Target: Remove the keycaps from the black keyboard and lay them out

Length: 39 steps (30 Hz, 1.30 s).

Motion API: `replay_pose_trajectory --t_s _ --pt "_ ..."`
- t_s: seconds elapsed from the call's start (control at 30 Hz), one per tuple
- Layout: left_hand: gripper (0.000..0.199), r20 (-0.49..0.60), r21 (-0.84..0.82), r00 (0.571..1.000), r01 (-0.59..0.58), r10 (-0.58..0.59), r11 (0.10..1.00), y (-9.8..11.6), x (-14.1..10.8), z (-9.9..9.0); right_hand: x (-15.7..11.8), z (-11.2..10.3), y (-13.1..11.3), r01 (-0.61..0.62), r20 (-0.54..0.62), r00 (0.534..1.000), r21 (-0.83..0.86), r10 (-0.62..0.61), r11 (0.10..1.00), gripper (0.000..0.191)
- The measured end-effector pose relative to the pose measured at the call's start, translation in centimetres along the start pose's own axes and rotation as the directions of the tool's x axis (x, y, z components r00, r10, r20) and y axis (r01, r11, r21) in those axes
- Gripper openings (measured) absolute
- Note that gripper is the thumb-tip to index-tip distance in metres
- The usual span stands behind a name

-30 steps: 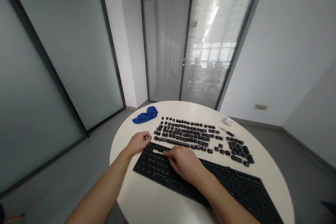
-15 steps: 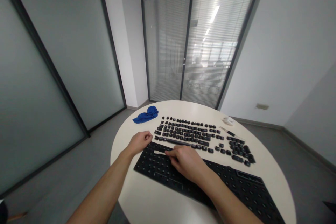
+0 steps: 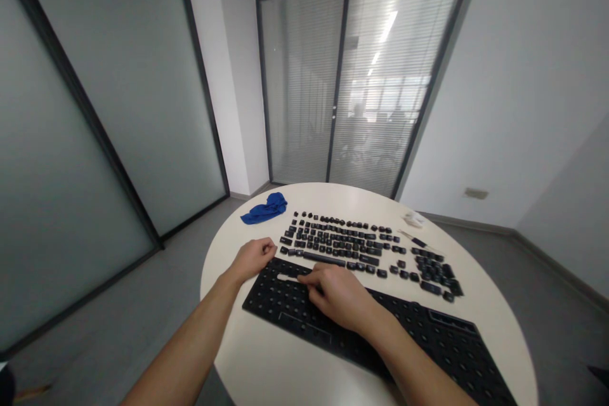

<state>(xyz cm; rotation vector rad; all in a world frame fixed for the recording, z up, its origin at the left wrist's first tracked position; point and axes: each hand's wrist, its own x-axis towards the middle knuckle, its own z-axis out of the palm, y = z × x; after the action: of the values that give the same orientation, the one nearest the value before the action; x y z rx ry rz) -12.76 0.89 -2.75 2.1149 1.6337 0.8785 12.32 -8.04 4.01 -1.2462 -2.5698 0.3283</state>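
Note:
A black keyboard base [image 3: 304, 328] without keycaps lies slanted across the near part of the table. My right hand [image 3: 335, 292] is closed over it, pinching a thin white-tipped stick [image 3: 287, 278] whose pale end rests on or just above the base's upper left part. At the base's upper left corner is my left hand [image 3: 254, 257], its fingers curled together; whether they grip the edge or something small cannot be made out. Beyond the base, black keycaps [image 3: 342, 241] lie in rows, with a long spacebar cap [image 3: 324, 259] nearest the base.
The round cream table [image 3: 266, 355] carries a crumpled blue cloth [image 3: 264, 208] at the back left. A small white item [image 3: 413, 220] and a thin tool with a black grip [image 3: 419, 242] lie at the back right. Glass partitions and white walls stand beyond.
The pale tip of the stick and the fingertips of my right hand have shifted slightly to the left. My left hand stays where it was.

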Motion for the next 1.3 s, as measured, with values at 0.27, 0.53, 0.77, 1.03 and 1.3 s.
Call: replay_pose_trajectory --t_s 0.27,0.53,0.77,1.03,1.3 --pt "0.028 -0.012 -0.089 1.000 0.009 -0.010 0.996 -0.3 0.2 0.0 1.4 2.3 -0.4 -0.090 -0.112 0.989 0.019 0.091 0.996 0.032" --pt "0.034 -0.023 -0.180 0.999 0.044 -0.049 0.983 -0.9 0.3 0.3 1.5 2.9 -1.0 -0.014 -0.065 0.998 0.007 0.015 1.000 0.040" --pt "0.032 0.057 -0.230 0.998 0.042 -0.030 0.972 -1.2 0.1 -0.4 1.6 2.8 -0.4 -0.081 -0.107 0.991 -0.012 0.079 0.997 0.031" --pt "0.026 0.170 -0.255 0.984 0.002 0.043 0.967 -1.2 -0.6 -1.9 1.3 2.5 -0.7 -0.107 -0.127 0.987 -0.048 0.100 0.993 0.031" --pt "0.027 0.120 -0.241 0.990 -0.047 0.078 0.969 -1.2 -1.5 -1.5 0.6 2.1 -1.4 -0.029 -0.134 0.991 0.004 0.029 1.000 0.032"
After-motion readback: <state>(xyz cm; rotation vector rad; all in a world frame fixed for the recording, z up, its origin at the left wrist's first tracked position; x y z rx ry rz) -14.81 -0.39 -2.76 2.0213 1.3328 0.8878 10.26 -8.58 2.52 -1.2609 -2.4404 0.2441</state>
